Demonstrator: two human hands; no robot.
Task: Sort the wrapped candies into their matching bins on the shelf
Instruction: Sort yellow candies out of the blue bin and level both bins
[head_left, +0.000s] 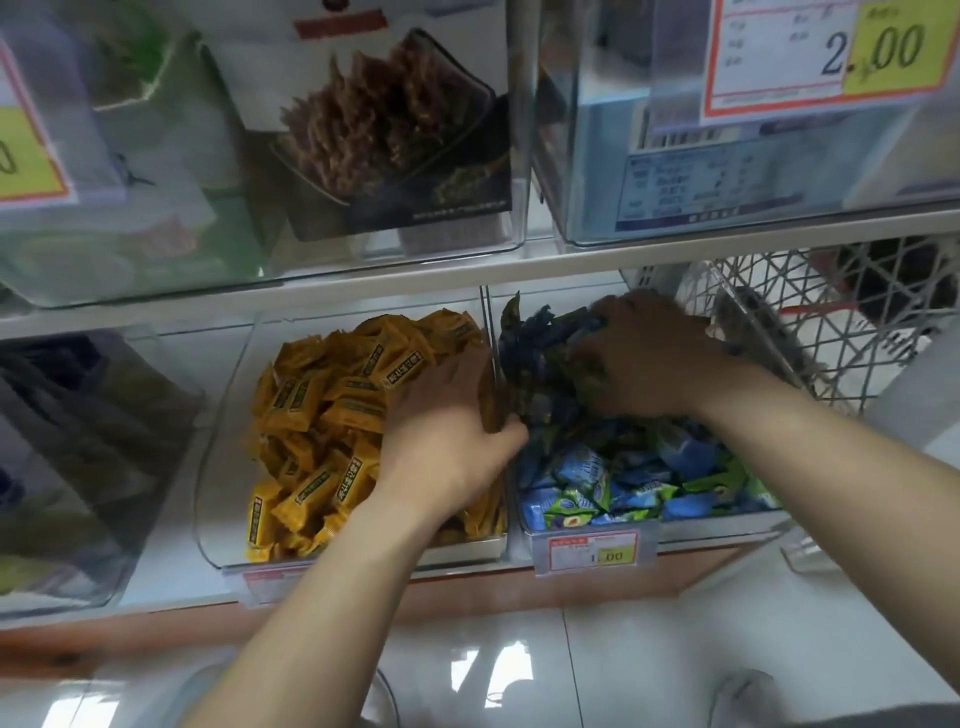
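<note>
Yellow candies fill the left bin. Your left hand lies on them, thumb and fingers straddling the wall between the bins and gripping it. Blue candies fill the right bin. Your right hand digs into them, fingers buried (blurred, so grip cannot be told). Basket just beside.
</note>
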